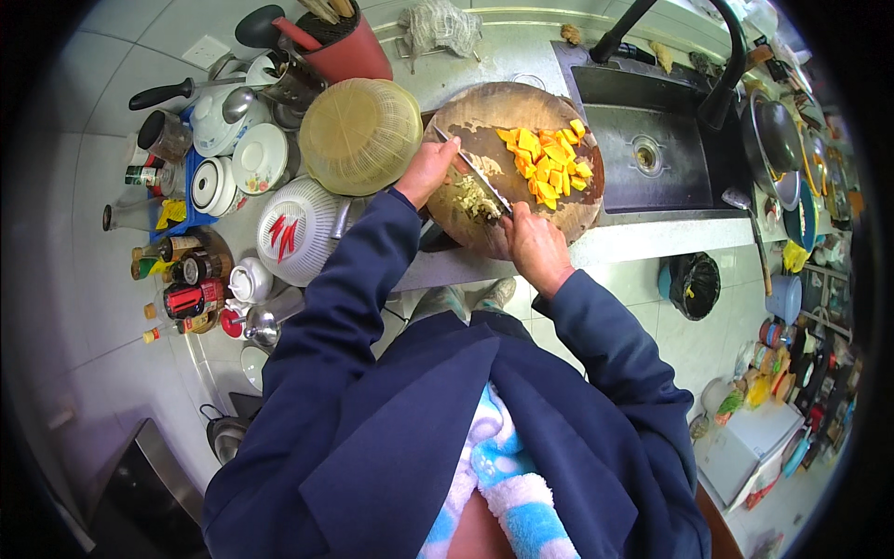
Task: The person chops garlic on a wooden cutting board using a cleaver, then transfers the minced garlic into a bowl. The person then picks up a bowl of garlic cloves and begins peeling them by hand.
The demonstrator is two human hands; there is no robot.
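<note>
A round wooden cutting board [482, 105] lies on the counter before me. My right hand [538, 241] grips the handle of a kitchen knife [482, 175], whose blade slants across the board towards the far left. Near the blade's tip is my left hand [427, 171], its fingers bent against or just beside the blade; whether they grip it is hidden. Finely chopped pale bits, perhaps garlic [476, 199], lie along the blade's near side. Orange chunks, apparently pumpkin [548, 164], are heaped on the board's right half.
Left of the board sit an upturned yellow plastic basket [360, 136] and a white colander [290, 262] bearing red chillies [283, 237]. Bottles [185, 300] and lidded bowls [213, 185] crowd further left. To the right is a dark sink [646, 185] with a black faucet [726, 84].
</note>
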